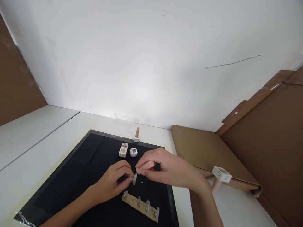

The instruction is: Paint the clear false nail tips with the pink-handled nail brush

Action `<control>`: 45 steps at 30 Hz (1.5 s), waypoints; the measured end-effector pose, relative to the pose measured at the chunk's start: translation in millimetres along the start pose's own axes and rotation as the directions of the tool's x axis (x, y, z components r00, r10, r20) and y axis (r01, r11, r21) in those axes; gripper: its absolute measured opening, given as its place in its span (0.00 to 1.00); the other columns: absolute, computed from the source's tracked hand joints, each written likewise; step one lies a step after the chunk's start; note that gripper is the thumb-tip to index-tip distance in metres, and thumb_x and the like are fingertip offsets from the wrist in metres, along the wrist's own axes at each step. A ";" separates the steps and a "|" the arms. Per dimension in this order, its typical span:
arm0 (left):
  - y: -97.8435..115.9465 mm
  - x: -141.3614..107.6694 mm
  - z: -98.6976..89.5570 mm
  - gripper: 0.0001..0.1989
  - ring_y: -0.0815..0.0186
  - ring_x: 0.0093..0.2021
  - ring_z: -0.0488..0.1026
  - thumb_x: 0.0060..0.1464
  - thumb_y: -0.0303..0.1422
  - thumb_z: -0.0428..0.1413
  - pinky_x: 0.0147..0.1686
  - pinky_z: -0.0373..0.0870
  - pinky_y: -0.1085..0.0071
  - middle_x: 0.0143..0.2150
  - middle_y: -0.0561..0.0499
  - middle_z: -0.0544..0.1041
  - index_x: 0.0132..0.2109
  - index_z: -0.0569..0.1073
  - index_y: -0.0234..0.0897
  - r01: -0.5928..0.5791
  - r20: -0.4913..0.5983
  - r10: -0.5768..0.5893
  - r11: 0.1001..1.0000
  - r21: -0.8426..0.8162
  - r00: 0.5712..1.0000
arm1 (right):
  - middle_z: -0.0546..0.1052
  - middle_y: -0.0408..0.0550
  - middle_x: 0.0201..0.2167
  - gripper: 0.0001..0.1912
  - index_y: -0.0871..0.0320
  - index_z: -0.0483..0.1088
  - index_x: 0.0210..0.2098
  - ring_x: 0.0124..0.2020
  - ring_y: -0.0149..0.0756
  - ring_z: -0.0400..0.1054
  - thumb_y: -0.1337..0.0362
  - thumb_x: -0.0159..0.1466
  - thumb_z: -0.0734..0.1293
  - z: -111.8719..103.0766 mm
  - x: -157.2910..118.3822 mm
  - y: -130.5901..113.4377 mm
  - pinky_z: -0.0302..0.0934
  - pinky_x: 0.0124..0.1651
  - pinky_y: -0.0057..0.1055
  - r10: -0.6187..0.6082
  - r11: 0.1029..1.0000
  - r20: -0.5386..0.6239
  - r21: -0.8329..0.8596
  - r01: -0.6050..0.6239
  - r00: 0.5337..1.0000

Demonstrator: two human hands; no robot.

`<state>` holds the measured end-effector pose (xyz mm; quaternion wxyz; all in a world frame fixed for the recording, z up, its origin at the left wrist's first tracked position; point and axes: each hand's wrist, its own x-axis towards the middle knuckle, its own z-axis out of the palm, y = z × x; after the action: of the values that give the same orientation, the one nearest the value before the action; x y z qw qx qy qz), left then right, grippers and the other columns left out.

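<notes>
Clear nail tip (134,179) is in the middle of the work spot, above a black mat (78,164), with its long side running up and down. The left hand (119,177) has its thumb and finger pinched together on the edge of it, and something tiny and shiny peeks out between those fingers. The right hand (161,165) is closed around a peach cap (147,166), which is tipped over so its low end points at the nail. I cannot tell if a brush under the cap touches the nail. A tiny white speck (142,182) is on the mat just beside the nail. Nearer to the person, a tan strip (143,208) lies at a slant, with four more clear tips (148,205) standing on it. Past the hands are a small white square bottle (122,152), a round pot with colored bits (124,145) right behind it, and a white round pot (133,152) next to them. A peach-topped bottle (136,139) stands upright at the far edge of the mat. Over on the right, by a flat brown box (196,145), another bottle (222,174) has its cap pointing down.
</notes>
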<state>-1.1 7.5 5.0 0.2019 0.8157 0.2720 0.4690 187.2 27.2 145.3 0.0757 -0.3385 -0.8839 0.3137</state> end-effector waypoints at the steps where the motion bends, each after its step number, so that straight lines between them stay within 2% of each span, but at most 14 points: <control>1: 0.0 0.2 -0.2 0.07 0.67 0.32 0.71 0.55 0.21 0.52 0.32 0.69 0.74 0.32 0.47 0.72 0.37 0.71 0.35 -0.001 0.001 0.001 1.000 -0.003 1.000 | 0.78 0.43 0.30 0.11 0.58 0.76 0.32 0.30 0.30 0.70 0.73 0.58 0.61 0.4 0.2 -1.0 0.59 0.31 0.25 -0.022 0.999 0.033 0.032 0.021 0.999; 4: -0.2 -0.8 -0.2 0.06 0.67 0.33 0.71 0.56 0.21 0.51 0.32 0.69 0.74 0.33 0.47 0.72 0.37 0.71 0.35 0.006 0.004 -0.006 1.000 -0.005 1.000 | 0.79 0.43 0.30 0.12 0.58 0.76 0.31 0.28 0.29 0.69 0.74 0.57 0.61 1.5 1.0 -2.7 0.58 0.29 0.24 0.012 1.000 0.063 0.017 -0.013 0.998; 7: -1.1 -2.7 0.6 0.06 0.67 0.32 0.71 0.55 0.21 0.51 0.32 0.69 0.74 0.32 0.48 0.72 0.36 0.71 0.35 0.019 0.007 -0.019 1.000 0.002 1.000 | 0.78 0.42 0.30 0.13 0.58 0.74 0.28 0.28 0.30 0.68 0.75 0.57 0.59 0.2 0.3 -2.5 0.57 0.28 0.25 0.067 0.995 -0.018 -0.067 -0.068 0.998; 9: -1.6 -2.7 0.9 0.06 0.67 0.32 0.71 0.55 0.21 0.52 0.32 0.69 0.74 0.32 0.48 0.71 0.36 0.71 0.35 0.017 0.006 -0.017 1.000 0.003 1.000 | 0.79 0.43 0.31 0.13 0.58 0.75 0.29 0.30 0.31 0.69 0.75 0.57 0.59 -1.2 -0.6 -2.6 0.59 0.30 0.25 0.049 0.997 -0.031 -0.055 -0.051 0.998; 12: -1.4 -0.4 0.2 0.06 0.68 0.32 0.71 0.55 0.21 0.52 0.32 0.68 0.74 0.32 0.48 0.72 0.36 0.71 0.35 0.008 0.003 -0.008 1.000 -0.006 1.000 | 0.80 0.44 0.33 0.12 0.59 0.76 0.34 0.32 0.31 0.72 0.73 0.58 0.61 -1.1 -0.6 -3.5 0.61 0.32 0.24 0.003 0.999 0.067 0.036 -0.005 0.998; 15: -0.7 1.5 -0.8 0.06 0.68 0.32 0.71 0.55 0.21 0.52 0.32 0.69 0.75 0.32 0.48 0.72 0.36 0.71 0.35 0.011 0.010 -0.011 1.000 -0.014 1.000 | 0.81 0.45 0.35 0.11 0.60 0.77 0.35 0.32 0.31 0.73 0.72 0.58 0.63 0.9 1.5 -3.5 0.62 0.32 0.24 0.020 0.997 0.148 0.070 -0.031 0.989; 17: -0.8 1.3 -1.0 0.06 0.67 0.32 0.71 0.55 0.21 0.52 0.32 0.69 0.74 0.32 0.48 0.72 0.36 0.71 0.35 0.015 0.007 -0.015 1.000 -0.007 1.000 | 0.80 0.45 0.34 0.11 0.59 0.77 0.33 0.32 0.31 0.73 0.73 0.58 0.62 1.3 2.8 -2.8 0.62 0.32 0.24 0.031 0.999 0.134 0.040 -0.037 0.991; 21: -2.3 -0.6 -0.2 0.06 0.67 0.31 0.71 0.55 0.21 0.51 0.31 0.68 0.74 0.32 0.48 0.72 0.36 0.71 0.35 0.028 -0.008 -0.028 1.000 0.003 1.000 | 0.79 0.43 0.32 0.13 0.58 0.76 0.31 0.31 0.30 0.71 0.75 0.58 0.60 0.2 2.9 -2.3 0.61 0.32 0.24 -0.011 1.000 0.034 -0.016 0.012 0.999; 26: -2.5 -0.5 0.3 0.06 0.67 0.32 0.71 0.55 0.21 0.52 0.32 0.68 0.74 0.33 0.47 0.72 0.36 0.71 0.35 0.025 0.014 -0.025 0.999 -0.022 1.000 | 0.80 0.44 0.34 0.12 0.58 0.77 0.35 0.32 0.31 0.73 0.74 0.57 0.62 1.4 2.2 -3.8 0.62 0.32 0.24 0.015 0.998 0.136 0.064 -0.024 0.991; 31: -2.8 -0.2 0.1 0.06 0.67 0.32 0.71 0.55 0.21 0.52 0.32 0.68 0.74 0.32 0.48 0.72 0.36 0.71 0.35 0.034 0.008 -0.034 0.999 -0.012 0.999 | 0.79 0.43 0.32 0.13 0.58 0.76 0.31 0.31 0.31 0.70 0.75 0.58 0.60 0.6 2.3 -2.9 0.60 0.31 0.25 0.015 0.999 0.011 -0.037 -0.015 1.000; 36: -2.5 0.4 -0.7 0.06 0.67 0.32 0.71 0.55 0.21 0.52 0.31 0.68 0.74 0.32 0.48 0.71 0.36 0.70 0.35 0.030 0.006 -0.030 0.999 -0.019 1.000 | 0.80 0.45 0.33 0.12 0.60 0.77 0.35 0.32 0.31 0.73 0.73 0.58 0.62 1.5 1.1 -3.2 0.62 0.32 0.24 0.002 0.998 0.131 0.065 -0.011 0.991; 38: -2.4 0.1 -0.5 0.06 0.67 0.32 0.70 0.55 0.21 0.51 0.31 0.68 0.74 0.32 0.48 0.71 0.36 0.70 0.35 0.035 0.004 -0.035 0.999 -0.017 0.999 | 0.80 0.44 0.33 0.12 0.59 0.77 0.34 0.31 0.31 0.72 0.73 0.58 0.62 1.7 1.2 -3.2 0.61 0.32 0.24 0.021 0.999 0.113 0.031 -0.024 0.993; 42: -3.2 -1.4 0.2 0.06 0.67 0.31 0.70 0.55 0.21 0.51 0.31 0.67 0.74 0.31 0.48 0.71 0.35 0.70 0.34 0.049 0.003 -0.049 0.999 -0.015 0.999 | 0.79 0.43 0.33 0.14 0.57 0.76 0.31 0.31 0.31 0.71 0.75 0.57 0.60 0.3 1.4 -2.6 0.61 0.32 0.25 0.033 0.998 -0.012 -0.055 -0.034 0.999; 45: -4.0 -2.0 0.3 0.06 0.67 0.32 0.70 0.55 0.21 0.51 0.31 0.67 0.74 0.32 0.48 0.71 0.35 0.71 0.34 0.056 0.002 -0.056 0.998 -0.027 0.998 | 0.80 0.44 0.33 0.14 0.58 0.76 0.33 0.32 0.31 0.72 0.75 0.57 0.60 0.8 1.0 -3.0 0.62 0.33 0.25 -0.003 1.000 0.035 0.007 0.003 0.999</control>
<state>-2.7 9.3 1.2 0.2262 0.8053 0.2884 0.4661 184.5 25.7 146.5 0.0618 -0.3315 -0.8845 0.3225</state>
